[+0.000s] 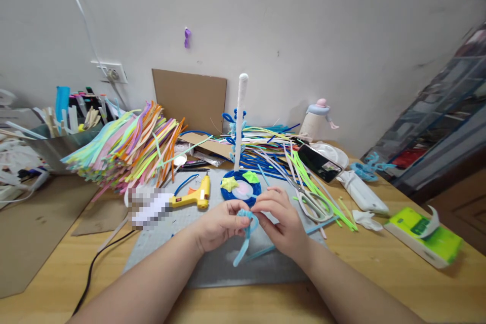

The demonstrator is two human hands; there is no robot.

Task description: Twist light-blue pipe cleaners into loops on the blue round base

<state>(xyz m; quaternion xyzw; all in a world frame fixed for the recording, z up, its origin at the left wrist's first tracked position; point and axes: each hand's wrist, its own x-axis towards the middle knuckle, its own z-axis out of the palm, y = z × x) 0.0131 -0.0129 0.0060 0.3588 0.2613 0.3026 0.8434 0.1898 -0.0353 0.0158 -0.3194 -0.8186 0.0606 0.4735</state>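
Note:
Between my two hands is a light blue pipe cleaner (pixel 242 252), bent into a coiled loop with one tail hanging down. My left hand (pixel 224 224) pinches the coil between thumb and fingers. My right hand (pixel 280 220) closes its fingertips on the other side of the loop. Just beyond them lies a dark blue round base (pixel 227 193) with a pale pink centre, a yellow star (pixel 229 184) and a green star (pixel 250 177). A white fuzzy rod (pixel 241 116) stands upright behind it, blue curled pieces at its side.
A yellow glue gun (pixel 195 197) rests on the grey mat (pixel 220 276) at left. Scissors (pixel 314 203), a phone (pixel 320 163) and a green tissue pack (pixel 425 235) are on the right. A large pipe cleaner bundle (pixel 125 147) stands back left, beside a container of tools (pixel 63 147).

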